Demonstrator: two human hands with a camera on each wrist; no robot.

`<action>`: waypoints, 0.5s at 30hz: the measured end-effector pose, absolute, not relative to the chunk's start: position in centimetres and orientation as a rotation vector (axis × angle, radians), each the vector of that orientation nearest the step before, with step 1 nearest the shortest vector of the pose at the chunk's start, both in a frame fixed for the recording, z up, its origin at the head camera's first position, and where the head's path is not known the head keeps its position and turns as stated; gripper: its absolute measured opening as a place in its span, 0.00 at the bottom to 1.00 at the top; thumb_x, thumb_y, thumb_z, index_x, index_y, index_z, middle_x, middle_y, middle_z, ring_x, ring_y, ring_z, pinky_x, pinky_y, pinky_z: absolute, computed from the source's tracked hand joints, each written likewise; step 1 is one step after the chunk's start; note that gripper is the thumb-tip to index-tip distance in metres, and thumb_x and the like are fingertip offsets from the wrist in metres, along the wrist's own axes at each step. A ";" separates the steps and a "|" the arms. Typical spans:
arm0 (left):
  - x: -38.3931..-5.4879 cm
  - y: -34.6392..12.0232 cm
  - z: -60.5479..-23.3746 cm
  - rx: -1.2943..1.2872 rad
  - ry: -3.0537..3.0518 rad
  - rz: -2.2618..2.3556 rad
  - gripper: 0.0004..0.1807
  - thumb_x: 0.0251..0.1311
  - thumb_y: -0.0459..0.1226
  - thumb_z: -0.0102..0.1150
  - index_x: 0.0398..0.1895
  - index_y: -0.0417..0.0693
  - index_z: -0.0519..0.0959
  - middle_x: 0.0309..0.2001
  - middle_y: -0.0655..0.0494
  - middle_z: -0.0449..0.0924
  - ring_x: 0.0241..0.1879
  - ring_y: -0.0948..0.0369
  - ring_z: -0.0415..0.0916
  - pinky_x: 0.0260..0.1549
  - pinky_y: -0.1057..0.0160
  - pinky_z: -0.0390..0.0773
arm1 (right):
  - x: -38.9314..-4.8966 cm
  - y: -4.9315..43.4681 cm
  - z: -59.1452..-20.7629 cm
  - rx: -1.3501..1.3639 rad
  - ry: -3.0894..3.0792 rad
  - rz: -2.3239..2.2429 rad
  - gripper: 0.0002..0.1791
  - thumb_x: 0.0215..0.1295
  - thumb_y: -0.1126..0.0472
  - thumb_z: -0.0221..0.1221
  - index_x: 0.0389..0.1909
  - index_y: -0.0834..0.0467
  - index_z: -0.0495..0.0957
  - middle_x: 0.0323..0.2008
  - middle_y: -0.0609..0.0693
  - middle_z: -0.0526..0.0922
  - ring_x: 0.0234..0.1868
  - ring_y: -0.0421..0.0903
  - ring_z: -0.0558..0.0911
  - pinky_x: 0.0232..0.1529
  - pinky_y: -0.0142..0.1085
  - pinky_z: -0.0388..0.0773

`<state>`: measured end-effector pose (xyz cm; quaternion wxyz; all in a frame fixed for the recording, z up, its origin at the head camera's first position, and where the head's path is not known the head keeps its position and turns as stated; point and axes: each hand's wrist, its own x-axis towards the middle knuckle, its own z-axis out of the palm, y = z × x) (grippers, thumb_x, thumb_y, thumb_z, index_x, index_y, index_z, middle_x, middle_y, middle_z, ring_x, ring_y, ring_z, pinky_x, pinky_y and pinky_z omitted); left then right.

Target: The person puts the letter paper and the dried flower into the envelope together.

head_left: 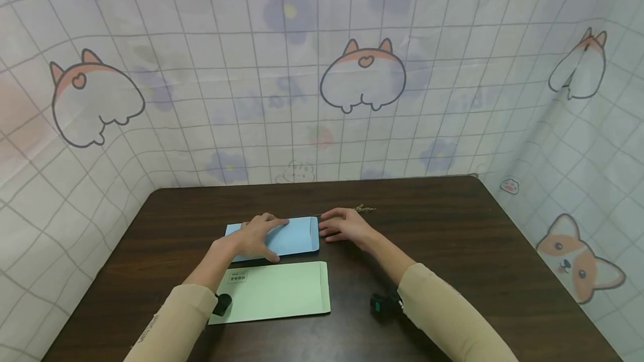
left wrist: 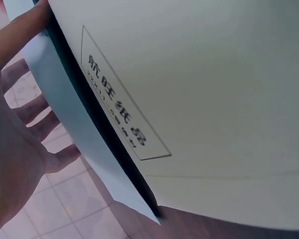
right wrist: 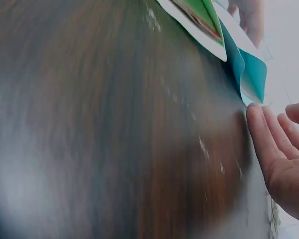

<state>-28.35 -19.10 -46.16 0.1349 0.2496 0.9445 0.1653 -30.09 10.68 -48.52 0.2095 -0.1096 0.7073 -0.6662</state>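
Observation:
A light blue envelope (head_left: pixel 298 236) lies crosswise on the dark wooden table, its flap end to the right. Over its left part rests my left hand (head_left: pixel 251 236), thumb and fingers spread. In the left wrist view, the thumb touches the blue envelope (left wrist: pixel 65 99) and the other fingers reach along its far edge. My right hand (head_left: pixel 348 224) is at the envelope's right end, fingers loosely bent, with fingertips right at the flap edge. Nearer to me lies a pale green envelope (head_left: pixel 279 295) with a small printed box at its upper left.
A thin dried sprig (head_left: pixel 363 208) lies just beyond my right hand. Small black cameras (head_left: pixel 384 303) sit at both wrists. The brown table (head_left: pixel 478 250) reaches back to a grid-patterned curtain (head_left: pixel 282 138) hung behind and at the sides.

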 end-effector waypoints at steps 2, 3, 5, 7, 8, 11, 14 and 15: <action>-28.3 -19.1 -46.3 0.726 2.736 0.481 0.52 0.53 0.50 0.79 0.80 0.54 0.63 0.71 0.41 0.62 0.70 0.41 0.60 0.62 0.28 0.58 | -30.2 11.4 -48.5 -0.304 1.989 -1.837 0.20 0.77 0.66 0.56 0.64 0.72 0.72 0.54 0.65 0.82 0.51 0.57 0.85 0.49 0.45 0.84; -28.3 -19.1 -46.3 0.728 2.734 0.482 0.52 0.53 0.50 0.79 0.80 0.54 0.63 0.71 0.41 0.62 0.70 0.41 0.60 0.62 0.28 0.58 | -30.2 11.8 -48.5 -0.300 2.000 -1.831 0.20 0.77 0.66 0.56 0.64 0.72 0.72 0.54 0.65 0.82 0.50 0.56 0.85 0.48 0.45 0.84; -28.3 -19.1 -46.2 0.733 2.731 0.486 0.52 0.53 0.49 0.79 0.80 0.53 0.63 0.72 0.41 0.61 0.70 0.41 0.59 0.62 0.28 0.57 | -30.3 12.5 -48.4 -0.289 2.025 -1.822 0.20 0.77 0.66 0.56 0.63 0.72 0.73 0.53 0.65 0.83 0.48 0.54 0.86 0.47 0.44 0.84; -28.3 -19.1 -46.1 0.736 2.728 0.487 0.51 0.53 0.49 0.79 0.80 0.53 0.63 0.72 0.41 0.61 0.70 0.41 0.59 0.62 0.28 0.57 | -30.4 13.3 -48.3 -0.281 2.058 -1.813 0.19 0.77 0.66 0.56 0.62 0.73 0.73 0.52 0.65 0.83 0.46 0.53 0.86 0.46 0.44 0.84; -28.3 -19.1 -46.1 0.739 2.727 0.486 0.51 0.54 0.49 0.79 0.80 0.53 0.63 0.72 0.41 0.61 0.70 0.41 0.59 0.62 0.28 0.57 | -30.5 13.7 -48.3 -0.277 2.078 -1.805 0.19 0.78 0.66 0.55 0.62 0.73 0.73 0.52 0.65 0.83 0.46 0.53 0.86 0.46 0.43 0.84; -28.3 -19.1 -46.0 0.737 2.725 0.477 0.51 0.54 0.49 0.78 0.80 0.53 0.62 0.72 0.41 0.60 0.71 0.41 0.59 0.62 0.28 0.57 | -30.7 14.8 -48.3 -0.253 2.124 -1.791 0.18 0.78 0.65 0.55 0.62 0.72 0.74 0.51 0.64 0.83 0.44 0.51 0.86 0.45 0.43 0.84; -28.3 -19.1 -45.9 0.735 2.725 0.470 0.51 0.54 0.49 0.78 0.80 0.53 0.63 0.72 0.41 0.60 0.71 0.41 0.59 0.62 0.27 0.56 | -30.9 15.8 -48.2 -0.233 2.158 -1.776 0.19 0.78 0.65 0.55 0.62 0.73 0.74 0.51 0.65 0.83 0.44 0.50 0.86 0.44 0.42 0.84; -28.2 -19.1 -45.8 0.731 2.724 0.471 0.51 0.54 0.49 0.78 0.80 0.53 0.63 0.72 0.41 0.60 0.71 0.41 0.58 0.62 0.26 0.56 | -31.0 16.0 -48.2 -0.223 2.164 -1.773 0.19 0.78 0.65 0.55 0.62 0.72 0.74 0.52 0.65 0.83 0.44 0.50 0.86 0.44 0.42 0.84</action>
